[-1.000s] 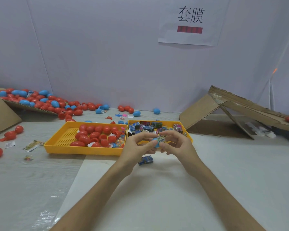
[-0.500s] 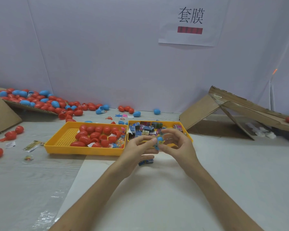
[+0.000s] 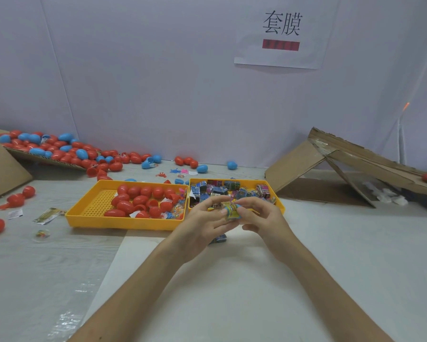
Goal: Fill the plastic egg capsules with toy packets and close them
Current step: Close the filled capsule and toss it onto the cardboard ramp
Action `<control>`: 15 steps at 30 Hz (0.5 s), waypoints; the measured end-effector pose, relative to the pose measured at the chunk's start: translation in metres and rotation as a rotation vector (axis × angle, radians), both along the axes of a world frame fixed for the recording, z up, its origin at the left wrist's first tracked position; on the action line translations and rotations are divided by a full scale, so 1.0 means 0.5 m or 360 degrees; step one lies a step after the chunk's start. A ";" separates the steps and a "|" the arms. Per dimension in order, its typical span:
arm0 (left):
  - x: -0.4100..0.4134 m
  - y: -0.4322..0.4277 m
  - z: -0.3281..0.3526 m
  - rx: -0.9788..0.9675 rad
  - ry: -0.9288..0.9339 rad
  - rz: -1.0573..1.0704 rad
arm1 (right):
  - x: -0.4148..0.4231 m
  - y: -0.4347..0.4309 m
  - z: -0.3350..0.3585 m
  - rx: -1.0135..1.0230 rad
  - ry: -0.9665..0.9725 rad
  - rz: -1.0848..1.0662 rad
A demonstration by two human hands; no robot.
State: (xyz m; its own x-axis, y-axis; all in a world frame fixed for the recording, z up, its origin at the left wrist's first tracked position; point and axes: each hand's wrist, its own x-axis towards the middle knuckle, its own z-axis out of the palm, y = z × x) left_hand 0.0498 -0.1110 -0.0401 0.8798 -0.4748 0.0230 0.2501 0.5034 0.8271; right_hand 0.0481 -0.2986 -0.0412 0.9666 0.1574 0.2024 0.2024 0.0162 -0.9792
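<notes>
A pale counter carries a small packing line, read here from the yellow packet tray at its middle. Right of that tray a cardboard ramp leans against the wall. Touching the tray's left side is a second yellow tray of red capsules, and farther left and behind, a heap of red and blue capsules spills off another sheet of cardboard.

Just in front of the packet tray, the person's left hand and right hand meet above the counter. They have barely moved from that spot over the past second. The left hand pinches a blue capsule between thumb and fingertips. The right hand nips the toy packet with thumb and forefinger, its other fingers curled beneath.

What changes is the packet. Half a second ago mostly blue shell showed between the fingertips. Now the yellow wrapper faces the camera, with blue only at its edges. It appears to be turned or pushed into the shell, though the fingers hide how deep it sits. The filling step looks under way, and the capsule is not yet closed. No second blue half can be made out.

Below the hands, nearer the person than the tray, a spare packet lies on the counter.
</notes>
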 end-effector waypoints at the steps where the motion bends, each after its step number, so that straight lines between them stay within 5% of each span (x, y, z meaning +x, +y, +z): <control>1: 0.000 0.000 -0.001 -0.0019 0.0003 -0.0002 | 0.000 -0.001 0.000 0.0019 -0.0006 0.0003; 15: 0.001 -0.002 -0.005 -0.0015 -0.0086 0.0054 | -0.002 -0.003 0.007 0.0167 0.0027 0.0054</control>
State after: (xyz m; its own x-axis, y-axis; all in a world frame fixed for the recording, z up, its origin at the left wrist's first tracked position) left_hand 0.0501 -0.1118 -0.0425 0.8928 -0.4441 0.0752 0.1876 0.5184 0.8343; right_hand 0.0471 -0.3001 -0.0379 0.9645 0.1689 0.2030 0.1832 0.1254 -0.9750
